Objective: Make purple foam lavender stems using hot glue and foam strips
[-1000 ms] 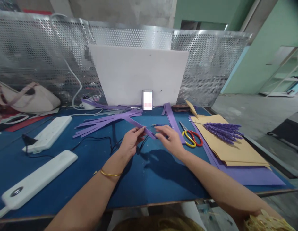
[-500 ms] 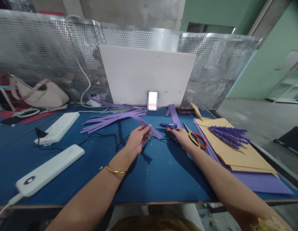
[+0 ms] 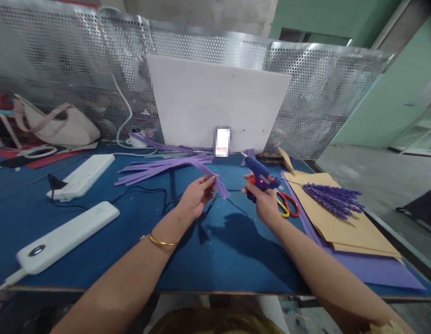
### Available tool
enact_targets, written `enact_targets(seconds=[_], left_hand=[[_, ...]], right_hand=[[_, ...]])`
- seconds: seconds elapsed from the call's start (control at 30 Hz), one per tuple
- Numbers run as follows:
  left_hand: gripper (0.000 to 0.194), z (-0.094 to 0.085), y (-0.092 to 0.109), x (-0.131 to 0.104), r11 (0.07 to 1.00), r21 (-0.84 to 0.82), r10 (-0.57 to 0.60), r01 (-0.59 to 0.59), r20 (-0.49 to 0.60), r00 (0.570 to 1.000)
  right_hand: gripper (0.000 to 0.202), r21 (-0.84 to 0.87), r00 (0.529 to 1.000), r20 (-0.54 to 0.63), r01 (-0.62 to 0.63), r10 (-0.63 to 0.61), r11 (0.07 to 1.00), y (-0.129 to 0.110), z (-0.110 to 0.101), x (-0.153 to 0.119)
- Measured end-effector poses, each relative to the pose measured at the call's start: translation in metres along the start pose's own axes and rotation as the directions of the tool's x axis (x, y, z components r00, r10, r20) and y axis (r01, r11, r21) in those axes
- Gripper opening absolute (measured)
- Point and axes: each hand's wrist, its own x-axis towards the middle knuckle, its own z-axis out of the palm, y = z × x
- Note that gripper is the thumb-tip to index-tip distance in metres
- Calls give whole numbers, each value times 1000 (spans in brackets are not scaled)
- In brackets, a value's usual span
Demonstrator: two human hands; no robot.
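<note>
Strip (image 3: pixel 221 189) sits mid-frame, pinched near its free end by the left hand (image 3: pixel 198 197). Right of centre, the right hand (image 3: pixel 266 202) wraps the glue gun (image 3: pixel 258 170), nozzle (image 3: pixel 244 155) aimed up and left; whether a finger presses the trigger (image 3: pixel 251 179) is hard to tell. Best hold the strip flat, the left hand clear of the likely hot nozzle.

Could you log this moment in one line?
left hand: holds purple strip; right hand: grips blue glue gun; scissors: on table
</note>
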Motion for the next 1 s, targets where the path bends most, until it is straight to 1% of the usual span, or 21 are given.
enact_targets(seconds=[0.03, 0.1, 0.13, 0.17, 0.3, 0.43, 0.53, 0.63, 0.77, 0.9, 1.0], left_hand=[[23, 0, -1, 0, 1000, 20, 10, -10, 5, 1000], [28, 1, -2, -1, 998, 64, 24, -26, 34, 999], [30, 1, -3, -2, 996, 84, 26, -30, 52, 998], [33, 1, -4, -3, 995, 99, 27, -33, 66, 997], [42, 2, -6, -5, 991, 127, 37, -45, 68, 997], [43, 3, -9, -5, 990, 134, 41, -49, 61, 997], [43, 4, -12, -6, 990, 135, 19, -28, 72, 997], [42, 5, -13, -7, 988, 151, 21, -34, 86, 996], [40, 6, -16, -10, 981, 188, 25, -44, 102, 994], [40, 6, -18, -10, 973, 232, -31, 6, 102, 994], [35, 6, -14, -9, 982, 190, -12, -2, 73, 997]], right_hand=[[24, -10, 999, 41, 1, -1, 1000, 0, 2, -2], [20, -11, 988, 140, -67, 68, 998, 0, 6, -7], [20, -4, 982, 162, -99, 99, 995, -1, 9, -10], [21, 9, 980, 159, -119, 116, 993, -1, 11, -12], [29, 82, 990, 55, -131, 127, 988, -5, 18, -21], [28, 18, 991, 42, -129, 128, 992, -5, 21, -25], [27, -6, 989, 62, -137, 137, 991, -3, 21, -26], [20, -32, 991, 71, -114, 116, 993, 2, 21, -26], [12, -96, 996, 43, -73, 77, 993, 7, 21, -26], [15, -136, 999, 3, -53, 54, 989, 8, 22, -25], [22, -162, 999, 3, -47, 48, 986, 5, 19, -24]])
